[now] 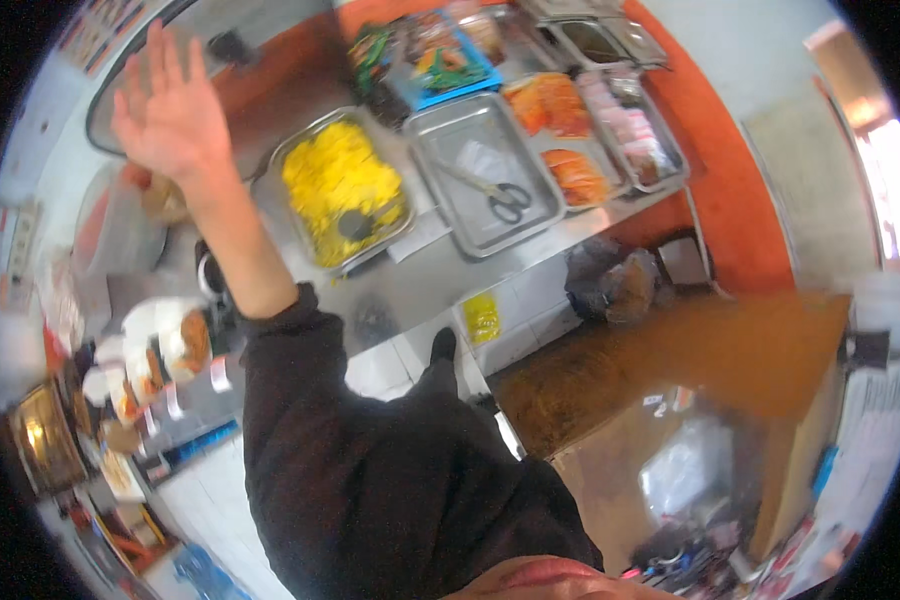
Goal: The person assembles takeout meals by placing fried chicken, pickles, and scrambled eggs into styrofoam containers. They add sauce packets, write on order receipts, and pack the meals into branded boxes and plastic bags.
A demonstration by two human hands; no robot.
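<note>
My left hand (pixel 171 112) is raised at the upper left with its fingers spread, palm towards the camera, holding nothing. My right hand is out of view. On the steel counter (pixel 412 289), right of my left forearm, a metal tray holds yellow crumbly food (pixel 341 176) with a dark round object on it. Beside it a shallow metal tray (pixel 461 225) holds scissors (pixel 508 202) with dark handles and a whitish sheet. Farther right lie orange-coated slices (pixel 574 176) on a tray and pale pink pieces (pixel 630 124) in a long metal pan.
A blue tray (pixel 450 97) with vegetables stands at the counter's back. Clear tubs (pixel 112 225) and stacked white items (pixel 165 330) are at the left. Plastic bags (pixel 626 289) lie below the counter's right end. A brown board surface (pixel 645 360) spans the lower right.
</note>
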